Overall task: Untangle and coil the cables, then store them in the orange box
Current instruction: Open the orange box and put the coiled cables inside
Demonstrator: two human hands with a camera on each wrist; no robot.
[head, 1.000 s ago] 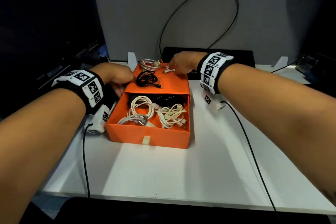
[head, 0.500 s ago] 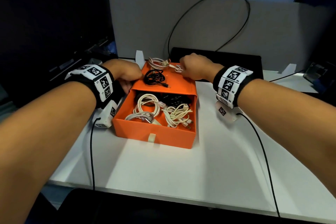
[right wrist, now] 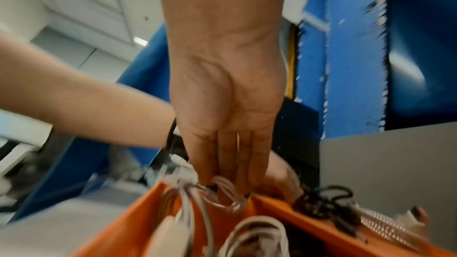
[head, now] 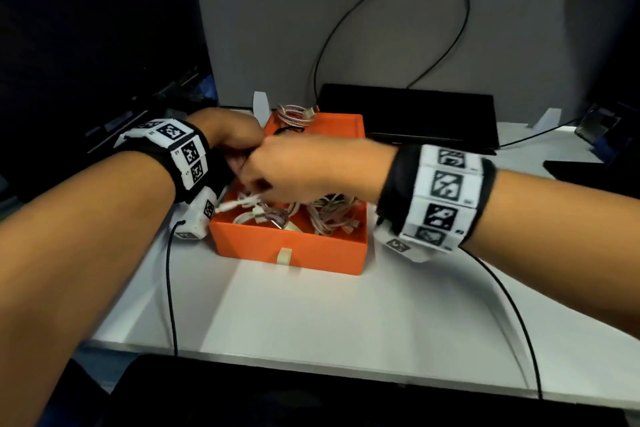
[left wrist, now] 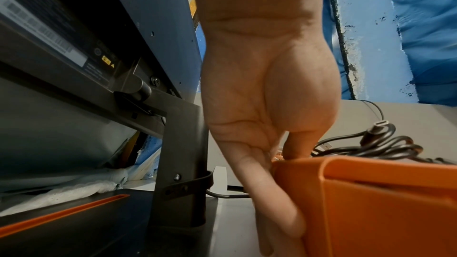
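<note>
The orange box (head: 287, 246) stands on the white table with its drawer pulled out toward me. Several white coiled cables (head: 332, 215) lie in the drawer. My right hand (head: 277, 173) hovers over the drawer's left part and pinches a small white coiled cable (right wrist: 222, 194), whose plug end (head: 228, 206) sticks out past the left wall. My left hand (left wrist: 267, 155) grips the box's upper left edge, thumb on top and fingers down the side. A black cable (left wrist: 385, 148) and a pink braided cable (head: 294, 114) rest on the box's top.
A flat black device (head: 408, 118) lies right behind the box, against a grey partition (head: 381, 38). A dark monitor (head: 86, 45) stands to the left. Black wrist-camera leads (head: 171, 288) (head: 512, 315) trail over the white table (head: 311, 315) toward its front edge.
My right hand has come from the back of the box's top toward me and to the left, carrying the small white cable over the drawer. My left hand has stayed on the box.
</note>
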